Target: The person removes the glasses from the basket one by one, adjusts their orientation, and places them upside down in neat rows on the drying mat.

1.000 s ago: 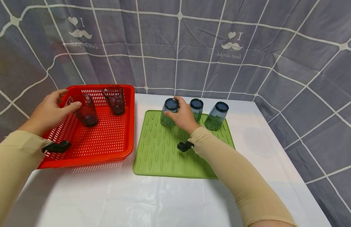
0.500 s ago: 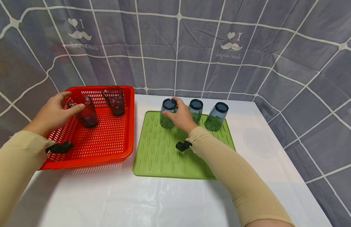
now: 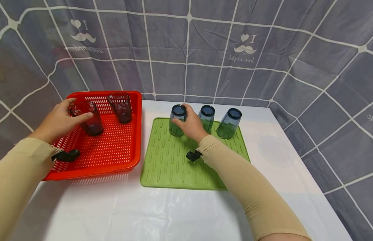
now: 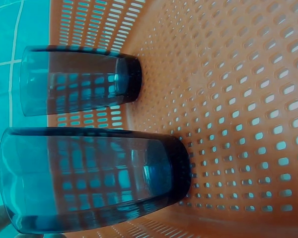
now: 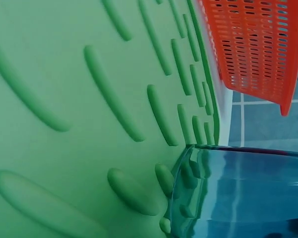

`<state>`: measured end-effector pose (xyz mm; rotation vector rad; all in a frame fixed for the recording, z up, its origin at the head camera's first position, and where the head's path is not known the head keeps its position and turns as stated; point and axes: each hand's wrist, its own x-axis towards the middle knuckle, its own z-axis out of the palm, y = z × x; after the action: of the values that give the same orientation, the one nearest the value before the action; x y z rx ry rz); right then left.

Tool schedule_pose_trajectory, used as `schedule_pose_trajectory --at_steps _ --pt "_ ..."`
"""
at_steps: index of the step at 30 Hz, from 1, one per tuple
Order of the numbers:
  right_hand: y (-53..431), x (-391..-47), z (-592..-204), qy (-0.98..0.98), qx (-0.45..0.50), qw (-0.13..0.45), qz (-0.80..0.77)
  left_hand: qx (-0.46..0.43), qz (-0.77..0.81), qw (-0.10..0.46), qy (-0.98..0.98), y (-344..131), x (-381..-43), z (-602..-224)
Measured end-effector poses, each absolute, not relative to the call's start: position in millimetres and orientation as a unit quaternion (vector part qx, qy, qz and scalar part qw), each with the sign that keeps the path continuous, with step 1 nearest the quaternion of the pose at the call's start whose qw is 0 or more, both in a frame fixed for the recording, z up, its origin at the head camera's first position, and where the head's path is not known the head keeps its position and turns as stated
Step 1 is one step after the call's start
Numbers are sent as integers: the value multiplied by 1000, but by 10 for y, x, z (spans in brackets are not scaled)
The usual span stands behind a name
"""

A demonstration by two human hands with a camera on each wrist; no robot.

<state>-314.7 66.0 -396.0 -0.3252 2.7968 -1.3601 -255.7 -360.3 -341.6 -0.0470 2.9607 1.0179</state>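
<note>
White bench (image 3: 114, 207): frame left, the wide left hand (image 3: 57, 121) has edged round a tumbler (image 3: 94, 126), seemingly within grasp; mid-frame, the right hand (image 3: 191, 124) grips an upturned glass (image 3: 175, 129).

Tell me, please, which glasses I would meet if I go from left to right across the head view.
Front rim-up glass in the red basket → back rim-up glass in it → upside-down glass at the right hand → middle upside-down glass → rightmost upside-down glass.
</note>
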Motion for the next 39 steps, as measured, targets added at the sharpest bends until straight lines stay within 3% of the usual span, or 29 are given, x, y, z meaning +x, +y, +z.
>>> schedule_pose_trajectory --at_steps 22,39 --pt "629 -3139 -3980 895 -113 8 -432 -32 323 54 944 -3659 -2627 -3460" --pt "664 -3156 -3995 895 -110 12 -431 -26 313 45 948 -3621 -2667 -3501"
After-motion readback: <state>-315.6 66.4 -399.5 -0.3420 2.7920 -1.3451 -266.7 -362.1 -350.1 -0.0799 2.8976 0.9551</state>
